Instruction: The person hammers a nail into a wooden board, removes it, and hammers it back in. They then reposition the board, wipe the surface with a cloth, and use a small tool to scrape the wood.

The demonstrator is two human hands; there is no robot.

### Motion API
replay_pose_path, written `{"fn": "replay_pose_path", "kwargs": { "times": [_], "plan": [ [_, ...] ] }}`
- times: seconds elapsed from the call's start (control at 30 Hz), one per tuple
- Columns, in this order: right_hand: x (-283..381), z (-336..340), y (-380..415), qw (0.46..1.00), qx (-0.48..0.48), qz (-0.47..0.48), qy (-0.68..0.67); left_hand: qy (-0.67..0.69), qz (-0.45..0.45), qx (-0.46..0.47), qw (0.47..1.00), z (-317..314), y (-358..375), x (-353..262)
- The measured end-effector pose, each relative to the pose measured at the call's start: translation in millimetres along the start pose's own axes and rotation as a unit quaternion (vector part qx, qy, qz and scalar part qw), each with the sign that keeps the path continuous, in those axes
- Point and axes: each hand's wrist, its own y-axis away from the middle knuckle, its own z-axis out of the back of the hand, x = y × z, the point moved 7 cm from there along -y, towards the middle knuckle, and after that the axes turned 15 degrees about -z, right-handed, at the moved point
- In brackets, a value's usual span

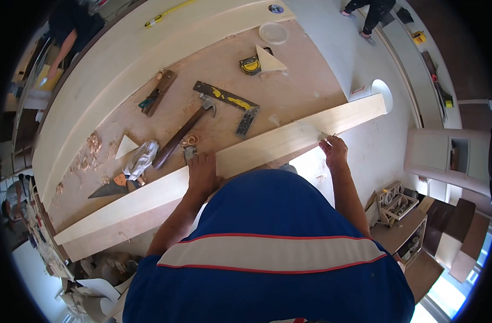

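Observation:
A long pale wooden board (267, 145) lies slantwise along the near edge of the workbench (294, 70). My left hand (203, 172) grips it near the middle, fingers over its upper face and thumb at the near side. Close to the board's near edge, right of centre, is my right hand (335, 152). Its fingers are pinched together; what they hold, if anything, is too small to make out. Beyond the board lie a claw hammer (184, 129) with a dark handle and a carpenter's square (229, 102) marked with yellow.
A tape measure (250, 65), wooden plane (159, 92), crumpled plastic bag (142, 160) and wood shavings (93, 144) lie on the bench. Past the board's right end stands a white bucket (382, 89). Another person's legs (371, 19) show at the top right; a person's arm (63, 51), upper left.

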Motion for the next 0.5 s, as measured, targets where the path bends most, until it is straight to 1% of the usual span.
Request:
{"fn": "replay_pose_path", "kwargs": {
  "times": [0.1, 0.17, 0.3, 0.4, 0.47, 0.5],
  "plan": [
    [-6.1, 5.7, 4.1, 0.999, 0.026, 0.017, -0.039, -0.002, 0.001, -0.055, 0.999, 7.7, 10.5, -9.6],
    [-9.7, 9.7, 6.6, 0.996, 0.05, 0.033, -0.061, -0.011, 0.007, -0.066, 0.998, 8.7, 16.2, -13.2],
    [-10.6, 10.0, 18.5, 0.995, 0.066, 0.017, -0.079, -0.008, -0.005, -0.067, 0.998, 25.6, 19.3, -19.3],
    [-8.3, 7.6, 28.1, 0.996, 0.06, 0.008, -0.064, 0.018, -0.019, 0.02, 0.999, 18.6, 17.5, -13.2],
    [-7.3, 5.1, 30.0, 0.997, 0.063, -0.003, -0.047, 0.039, -0.055, 0.065, 0.996, 0.7, 18.1, -9.7],
    [-4.9, 6.5, 33.3, 1.0, 0.027, 0.007, 0.0, 0.05, -0.072, 0.088, 0.992, -6.4, 18.8, -10.2]
  ]
}}
